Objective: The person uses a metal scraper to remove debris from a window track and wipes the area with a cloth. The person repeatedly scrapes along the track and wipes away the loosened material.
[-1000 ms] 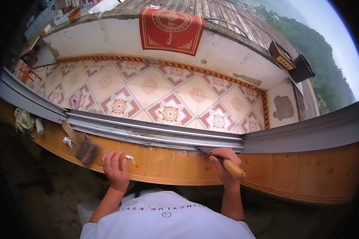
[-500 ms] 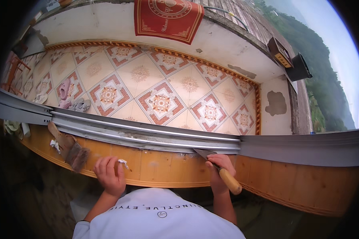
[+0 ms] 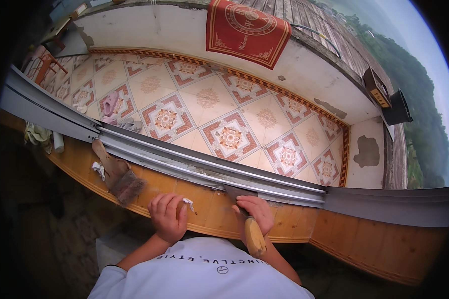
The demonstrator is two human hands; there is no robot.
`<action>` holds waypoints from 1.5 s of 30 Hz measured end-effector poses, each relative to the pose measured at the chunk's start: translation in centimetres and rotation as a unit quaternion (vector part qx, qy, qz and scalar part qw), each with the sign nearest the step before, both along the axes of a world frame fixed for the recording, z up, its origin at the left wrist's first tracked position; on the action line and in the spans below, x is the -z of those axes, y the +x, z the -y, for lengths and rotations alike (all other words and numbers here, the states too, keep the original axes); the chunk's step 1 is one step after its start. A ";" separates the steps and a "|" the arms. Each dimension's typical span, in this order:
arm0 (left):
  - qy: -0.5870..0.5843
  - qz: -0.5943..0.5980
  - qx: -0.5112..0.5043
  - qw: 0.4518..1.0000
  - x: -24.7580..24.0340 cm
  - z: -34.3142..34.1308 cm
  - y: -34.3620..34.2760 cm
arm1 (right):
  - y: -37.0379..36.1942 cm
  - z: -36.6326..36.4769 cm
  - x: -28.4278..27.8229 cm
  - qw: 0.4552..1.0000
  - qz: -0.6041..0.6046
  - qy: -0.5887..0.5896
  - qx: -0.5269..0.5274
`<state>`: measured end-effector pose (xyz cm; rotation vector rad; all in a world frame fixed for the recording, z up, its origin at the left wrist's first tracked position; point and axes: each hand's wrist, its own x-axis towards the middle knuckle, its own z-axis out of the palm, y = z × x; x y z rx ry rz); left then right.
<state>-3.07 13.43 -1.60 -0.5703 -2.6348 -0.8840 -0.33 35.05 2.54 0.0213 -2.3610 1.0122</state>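
Observation:
My right hand (image 3: 258, 213) is closed around a putty knife. Its wooden handle (image 3: 255, 239) points back towards me, and its dark blade (image 3: 238, 193) lies against the near edge of the grey metal window track (image 3: 204, 164). My left hand (image 3: 167, 218) rests at the edge of the wooden sill (image 3: 214, 212) with its fingers curled. A scrap of crumpled white tissue (image 3: 188, 203) shows at its thumb and forefinger and seems pinched there. Left of that hand, a wide wooden-handled brush (image 3: 115, 172) lies on the sill, bristles towards me.
Another white scrap (image 3: 99, 170) lies beside the brush; a pale cloth (image 3: 38, 135) is at the sill's left end. Grey frame panels (image 3: 389, 205) flank the opening. Beyond are a tiled floor with pink slippers (image 3: 111, 104), and a low wall with a red mat (image 3: 247, 32) over it.
My right hand has drawn the putty knife leftward along the track, nearer my left hand, and its handle stands steeper. The whole view has shifted and turned slightly. My left hand stays in place.

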 end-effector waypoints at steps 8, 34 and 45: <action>0.002 -0.007 0.009 1.000 0.3 0.2 0.0 | -4.1 1.1 -1.1 0.968 0.129 -0.216 0.001; -0.007 -0.032 -0.006 0.999 0.2 0.1 0.0 | -11.0 -2.8 -2.0 0.841 0.326 -0.394 -0.179; -0.001 -0.038 0.001 0.999 0.5 0.0 -0.2 | -7.4 -1.5 -1.5 0.871 0.184 -0.420 -0.175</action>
